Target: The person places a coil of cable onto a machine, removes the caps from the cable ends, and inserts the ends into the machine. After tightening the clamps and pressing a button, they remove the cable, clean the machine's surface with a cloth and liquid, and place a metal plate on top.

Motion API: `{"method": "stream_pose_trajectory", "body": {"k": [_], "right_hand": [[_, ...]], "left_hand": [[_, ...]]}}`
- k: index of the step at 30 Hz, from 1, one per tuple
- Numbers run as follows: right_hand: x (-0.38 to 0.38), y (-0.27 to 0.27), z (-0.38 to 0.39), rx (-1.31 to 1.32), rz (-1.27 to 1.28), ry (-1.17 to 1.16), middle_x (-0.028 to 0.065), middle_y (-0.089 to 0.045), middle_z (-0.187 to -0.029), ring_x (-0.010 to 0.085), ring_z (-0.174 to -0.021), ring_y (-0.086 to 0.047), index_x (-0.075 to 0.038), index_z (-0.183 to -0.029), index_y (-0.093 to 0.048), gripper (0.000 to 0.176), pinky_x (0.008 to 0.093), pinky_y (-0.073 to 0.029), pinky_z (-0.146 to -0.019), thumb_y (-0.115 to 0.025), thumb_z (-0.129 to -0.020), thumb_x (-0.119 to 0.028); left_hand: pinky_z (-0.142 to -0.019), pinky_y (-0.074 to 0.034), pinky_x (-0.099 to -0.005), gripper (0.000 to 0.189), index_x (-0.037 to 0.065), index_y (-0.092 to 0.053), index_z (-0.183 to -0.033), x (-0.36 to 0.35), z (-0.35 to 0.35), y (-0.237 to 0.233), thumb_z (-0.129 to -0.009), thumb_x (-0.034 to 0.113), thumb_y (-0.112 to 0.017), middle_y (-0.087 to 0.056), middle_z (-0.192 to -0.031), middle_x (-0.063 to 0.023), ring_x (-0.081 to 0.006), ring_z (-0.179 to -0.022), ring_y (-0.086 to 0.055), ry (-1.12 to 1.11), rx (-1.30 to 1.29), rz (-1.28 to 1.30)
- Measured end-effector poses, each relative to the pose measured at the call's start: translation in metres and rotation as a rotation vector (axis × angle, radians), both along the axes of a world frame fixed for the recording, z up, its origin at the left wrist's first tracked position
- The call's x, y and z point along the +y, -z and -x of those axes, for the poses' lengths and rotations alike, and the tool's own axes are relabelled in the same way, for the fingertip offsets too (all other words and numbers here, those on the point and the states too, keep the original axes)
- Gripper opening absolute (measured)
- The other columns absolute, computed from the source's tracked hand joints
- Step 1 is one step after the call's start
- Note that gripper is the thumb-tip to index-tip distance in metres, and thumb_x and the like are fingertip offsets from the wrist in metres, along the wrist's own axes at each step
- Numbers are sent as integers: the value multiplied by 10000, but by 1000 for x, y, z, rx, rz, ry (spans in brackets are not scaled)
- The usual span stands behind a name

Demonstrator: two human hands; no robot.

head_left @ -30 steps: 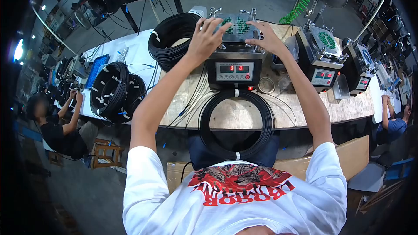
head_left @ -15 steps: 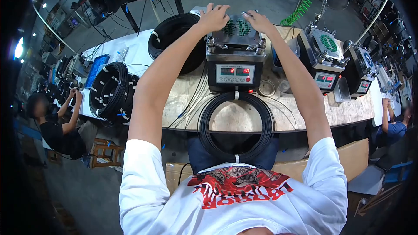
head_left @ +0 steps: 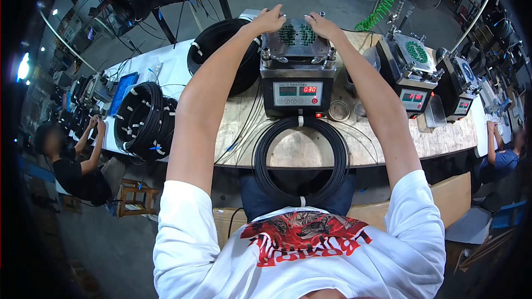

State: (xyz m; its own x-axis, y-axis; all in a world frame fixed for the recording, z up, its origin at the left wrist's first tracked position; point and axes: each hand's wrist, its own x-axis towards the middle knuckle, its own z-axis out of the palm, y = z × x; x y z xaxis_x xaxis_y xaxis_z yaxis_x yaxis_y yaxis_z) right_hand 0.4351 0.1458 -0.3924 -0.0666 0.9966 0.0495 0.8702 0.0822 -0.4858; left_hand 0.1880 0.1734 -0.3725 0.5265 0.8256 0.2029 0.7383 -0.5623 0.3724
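Observation:
A bench machine (head_left: 297, 95) with a red digital display stands in front of me. Its metal top plate (head_left: 297, 49) carries two patches of green pieces, and metal corner posts with levers show at the front. My left hand (head_left: 270, 21) is closed at the plate's far left corner, and my right hand (head_left: 321, 24) at the far right corner. What the fingers grip there is mostly hidden; small shiny bits show at the fingertips. Below the machine, a tied coil of black cable (head_left: 260, 155) overhangs the bench edge near my lap.
Black cable coils (head_left: 145, 119) stand to the left, one more (head_left: 208, 50) beside the machine. Two similar machines (head_left: 413, 72) stand to the right. A round clear dish (head_left: 339, 111) sits on the wooden bench (head_left: 354, 149). People sit working at both sides.
My left hand's fingers, spread before, have closed and come down at the far left corner. My right hand has moved slightly down and left. The machine's display reading has changed.

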Motion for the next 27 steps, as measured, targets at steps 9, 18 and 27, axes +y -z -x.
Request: {"method": "stream_pose_trajectory", "body": {"k": [9, 18, 27], "right_hand": [[-99, 11, -62, 255, -462, -39, 240, -673, -1153, 405, -1079, -662, -97, -1335, -555, 386, 465, -515, -917, -583, -966, -207], [-285, 124, -66, -88, -250, -264, 186, -705, -1004, 400, -990, -661, -59, -1056, -645, 247, 526, -497, -852, -607, -956, -283], [-324, 189, -62, -269, 249, -9, 347, -552, -1364, 463, -1302, -555, -97, -1502, -372, 1096, 620, -414, -1075, -681, -735, -816]], "left_hand": [[-864, -515, -337, 370, -22, -512, -1353, -119, 41, -13, -1033, 163, -532, -682, -1138, -176, -269, -987, -670, -27, -712, -65], [-880, -513, -453, 319, -12, -561, -1191, -309, 66, 128, -967, 196, -652, -600, -1131, -198, -352, -1021, -636, -9, -266, -48], [-1042, -486, -556, 1038, 6, -316, -1523, -321, 51, 182, -787, 541, -813, -483, -1427, -279, -496, -1222, -594, -256, 304, 380]]}}
